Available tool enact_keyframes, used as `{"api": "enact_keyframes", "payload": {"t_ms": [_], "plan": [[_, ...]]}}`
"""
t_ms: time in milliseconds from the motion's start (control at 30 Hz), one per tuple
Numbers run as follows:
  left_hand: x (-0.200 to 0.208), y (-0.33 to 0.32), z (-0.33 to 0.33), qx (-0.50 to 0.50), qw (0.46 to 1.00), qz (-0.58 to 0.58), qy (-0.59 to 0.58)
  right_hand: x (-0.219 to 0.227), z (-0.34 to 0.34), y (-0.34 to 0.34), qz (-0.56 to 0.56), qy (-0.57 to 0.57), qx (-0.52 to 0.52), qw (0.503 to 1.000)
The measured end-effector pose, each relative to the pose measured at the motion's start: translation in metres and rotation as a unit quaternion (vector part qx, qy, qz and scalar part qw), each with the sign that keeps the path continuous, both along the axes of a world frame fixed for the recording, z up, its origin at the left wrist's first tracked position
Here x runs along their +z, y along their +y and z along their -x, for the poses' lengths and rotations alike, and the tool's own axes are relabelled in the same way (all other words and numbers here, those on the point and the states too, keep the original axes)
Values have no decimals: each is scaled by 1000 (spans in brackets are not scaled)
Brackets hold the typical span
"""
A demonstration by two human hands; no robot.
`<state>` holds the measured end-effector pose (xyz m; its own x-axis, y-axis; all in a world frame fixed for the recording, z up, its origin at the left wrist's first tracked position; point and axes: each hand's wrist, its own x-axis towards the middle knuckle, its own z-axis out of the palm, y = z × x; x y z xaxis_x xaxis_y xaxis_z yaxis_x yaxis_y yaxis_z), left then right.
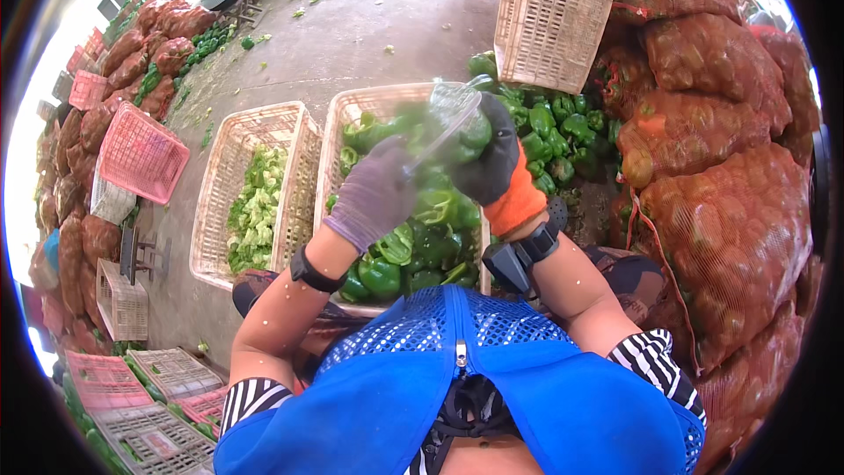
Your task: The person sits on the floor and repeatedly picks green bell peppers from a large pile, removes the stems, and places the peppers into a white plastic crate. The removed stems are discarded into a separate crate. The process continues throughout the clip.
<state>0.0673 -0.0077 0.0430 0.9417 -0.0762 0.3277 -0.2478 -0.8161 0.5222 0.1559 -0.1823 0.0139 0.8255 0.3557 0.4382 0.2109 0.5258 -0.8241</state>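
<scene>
head-worn fisheye, looking steeply down, close over basket (347, 127) of peppers

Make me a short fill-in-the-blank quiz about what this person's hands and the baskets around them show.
1. The right hand, in a black and orange glove, holds a green bell ____.
2. The left hand wears a ____ glove.
3. The basket of whole peppers sits to the ____ of the basket of cut pieces.
4. Mesh sacks pile up on the person's ____ side.

Missing words: pepper; purple; right; right

Green peppers (413, 251); cream basket (347, 123); pink crate (141, 154); red mesh sacks (730, 229); blue vest (457, 387).
</scene>
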Motion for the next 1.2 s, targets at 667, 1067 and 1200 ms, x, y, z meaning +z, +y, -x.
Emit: {"api": "enact_keyframes", "payload": {"t_ms": [667, 1067, 1200], "plan": [[24, 9, 72, -2, 897, 333, 289, 29, 56, 8, 200, -60, 93, 974], [37, 52, 95, 108, 828, 440, 331, 15, 65, 83, 107, -25, 121, 987], [38, 69, 108, 183, 934, 213, 220, -3, 54, 109, 220, 1, 134, 966]]}}
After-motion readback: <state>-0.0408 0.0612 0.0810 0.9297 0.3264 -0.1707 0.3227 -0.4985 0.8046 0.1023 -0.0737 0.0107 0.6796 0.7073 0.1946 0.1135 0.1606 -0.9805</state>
